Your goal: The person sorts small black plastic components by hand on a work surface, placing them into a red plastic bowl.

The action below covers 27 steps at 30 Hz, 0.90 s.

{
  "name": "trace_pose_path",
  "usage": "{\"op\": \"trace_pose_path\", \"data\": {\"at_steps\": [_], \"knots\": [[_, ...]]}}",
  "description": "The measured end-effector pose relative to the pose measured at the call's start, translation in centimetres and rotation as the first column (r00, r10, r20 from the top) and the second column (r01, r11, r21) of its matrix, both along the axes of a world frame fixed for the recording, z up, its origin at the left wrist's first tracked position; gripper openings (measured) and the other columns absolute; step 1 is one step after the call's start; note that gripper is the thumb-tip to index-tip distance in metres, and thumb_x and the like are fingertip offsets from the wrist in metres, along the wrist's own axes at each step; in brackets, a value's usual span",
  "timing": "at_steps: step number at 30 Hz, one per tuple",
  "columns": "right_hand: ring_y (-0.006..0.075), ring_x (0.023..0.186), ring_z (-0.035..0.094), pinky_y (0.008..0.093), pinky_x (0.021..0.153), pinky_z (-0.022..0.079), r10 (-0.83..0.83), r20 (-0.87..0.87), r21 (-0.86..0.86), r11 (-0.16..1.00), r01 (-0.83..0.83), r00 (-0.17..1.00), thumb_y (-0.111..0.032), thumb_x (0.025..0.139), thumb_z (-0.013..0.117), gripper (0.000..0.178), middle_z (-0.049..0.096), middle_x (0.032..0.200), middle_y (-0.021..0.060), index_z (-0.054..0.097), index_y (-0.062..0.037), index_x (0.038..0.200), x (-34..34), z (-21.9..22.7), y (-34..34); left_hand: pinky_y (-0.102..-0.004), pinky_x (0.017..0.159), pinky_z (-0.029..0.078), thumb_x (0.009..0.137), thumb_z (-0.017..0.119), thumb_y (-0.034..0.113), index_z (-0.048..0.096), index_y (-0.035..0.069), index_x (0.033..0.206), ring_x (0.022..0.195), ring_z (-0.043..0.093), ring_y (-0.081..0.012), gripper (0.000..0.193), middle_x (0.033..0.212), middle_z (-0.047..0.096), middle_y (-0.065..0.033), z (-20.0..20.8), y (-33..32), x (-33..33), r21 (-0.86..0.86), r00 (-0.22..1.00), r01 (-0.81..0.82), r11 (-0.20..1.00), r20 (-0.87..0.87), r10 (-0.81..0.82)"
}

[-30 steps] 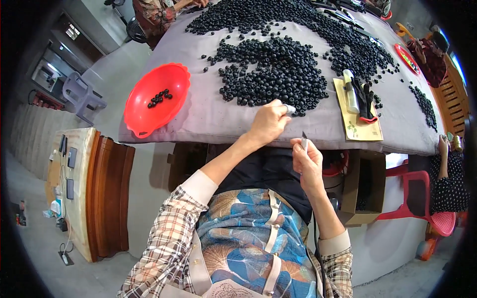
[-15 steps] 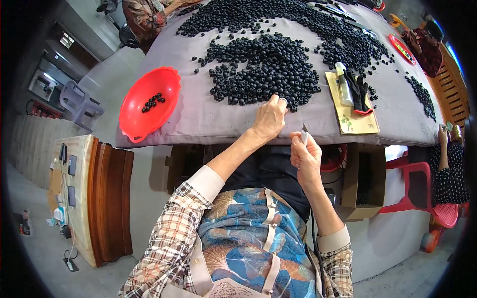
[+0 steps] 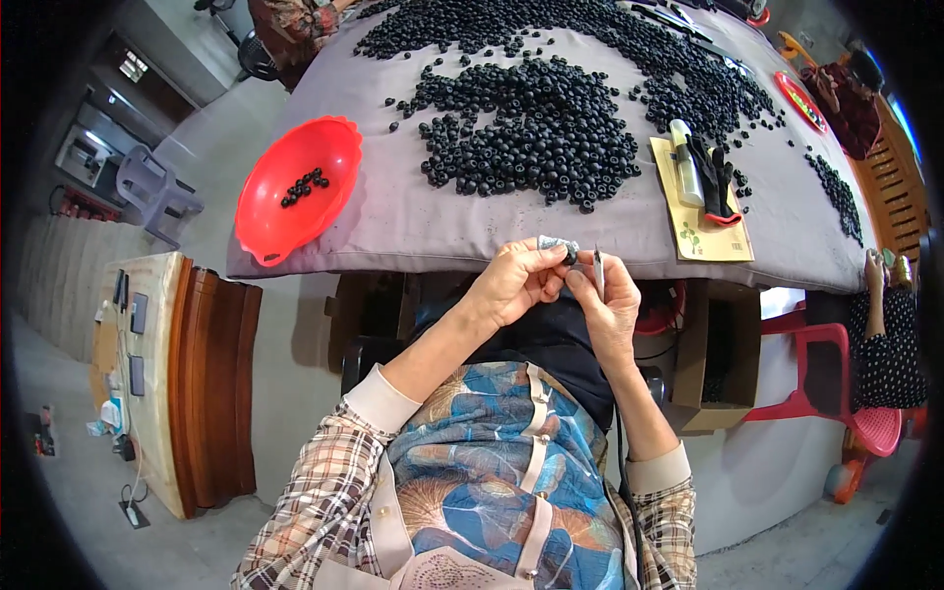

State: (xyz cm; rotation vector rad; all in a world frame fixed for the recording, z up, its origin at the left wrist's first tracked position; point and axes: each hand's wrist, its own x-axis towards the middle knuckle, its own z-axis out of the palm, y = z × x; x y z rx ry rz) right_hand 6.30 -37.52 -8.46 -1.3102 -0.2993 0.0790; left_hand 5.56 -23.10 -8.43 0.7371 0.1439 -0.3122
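Centre of frame: left hand (image 3: 516,282) pinching one black bead (image 3: 570,255), right hand (image 3: 611,300) gripping a small knife (image 3: 598,269) just beside it. Bead pile (image 3: 536,138) beyond, upper centre. Red bowl (image 3: 285,224), left, holds a small bead cluster (image 3: 306,187); cardboard box (image 3: 710,420), right of lower centre, dark contents unclear.

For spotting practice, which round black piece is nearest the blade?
The piece in the left hand; those on the cloth or in the red bowl lie farther off.

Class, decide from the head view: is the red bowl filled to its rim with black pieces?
No: the red bowl holds only a small cluster of black pieces, its inside mostly bare.
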Motion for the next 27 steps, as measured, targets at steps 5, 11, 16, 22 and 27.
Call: {"op": "trace_pose_path", "data": {"at_steps": [5, 11, 16, 22, 27], "knots": [[0.0004, 0.065, 0.047, 0.0157, 0.057, 0.039, 0.037, 0.085, -0.162, 0.987, -0.022, 0.996, 0.0, 0.076, 0.065, 0.017, 0.055, 0.07, -0.0047, 0.057, -0.0028, 0.092, -0.5, 0.5, -0.1, -0.0226, 0.052, 0.042, 0.086, 0.054, 0.013, 0.057, 0.002, 0.087, 0.054, 0.051, -0.0095, 0.012, 0.07, 0.058, -0.0038, 0.1, 0.9, -1.0, -0.047, 0.999, 0.04, 0.998, 0.002, -0.04], [0.0026, 0.062, 0.046, 0.0176, 0.056, 0.039, 0.132, 0.194, -0.24, 0.967, -0.083, 0.972, 0.001, 0.077, 0.062, 0.013, 0.053, 0.066, -0.0027, 0.057, -0.0007, 0.089, -0.1, -0.7, 0.2, -0.021, 0.051, 0.039, 0.086, 0.052, 0.012, 0.059, 0.001, 0.094, 0.054, 0.047, -0.0084, 0.015, 0.073, 0.057, -0.0027, -1.9, 1.6, -1.7, -0.178, 0.989, 0.132, 0.975, -0.04, -0.141], [0.0039, 0.06, 0.045, 0.0186, 0.055, 0.038, 0.193, 0.232, -0.32, 0.941, -0.112, 0.953, 0.001, 0.078, 0.061, 0.009, 0.052, 0.066, -0.0018, 0.058, 0.0, 0.087, 0.0, -0.4, 0.0, -0.0197, 0.048, 0.035, 0.085, 0.055, 0.013, 0.06, 0.003, 0.094, 0.052, 0.044, -0.0072, 0.014, 0.071, 0.055, -0.0014, -1.7, 2.3, -1.9, -0.169, 0.97, 0.234, 0.957, -0.018, -0.24], [0.0024, 0.061, 0.041, 0.0175, 0.054, 0.035, 0.275, 0.142, -0.273, 0.934, -0.229, 0.951, -0.001, 0.079, 0.06, 0.007, 0.05, 0.066, -0.0038, 0.059, -0.0006, 0.086, 0.0, -0.3, -0.4, -0.0198, 0.044, 0.034, 0.08, 0.062, 0.013, 0.061, 0.004, 0.094, 0.047, 0.043, -0.0069, 0.016, 0.067, 0.055, -0.0009, -1.3, 2.8, -2.1, -0.063, 0.954, 0.292, 0.954, -0.056, -0.295], [0.0009, 0.063, 0.04, 0.0158, 0.056, 0.033, 0.262, -0.091, -0.134, 0.953, -0.272, 0.961, -0.003, 0.081, 0.057, 0.005, 0.048, 0.067, -0.0064, 0.058, -0.0005, 0.085, -0.1, 0.6, -0.9, -0.0193, 0.046, 0.038, 0.081, 0.062, 0.011, 0.06, 0.003, 0.094, 0.052, 0.05, -0.0072, 0.016, 0.07, 0.056, -0.002, -0.7, 1.9, -2.1, 0.054, 0.97, 0.23, 0.972, 0.07, -0.233]]}}
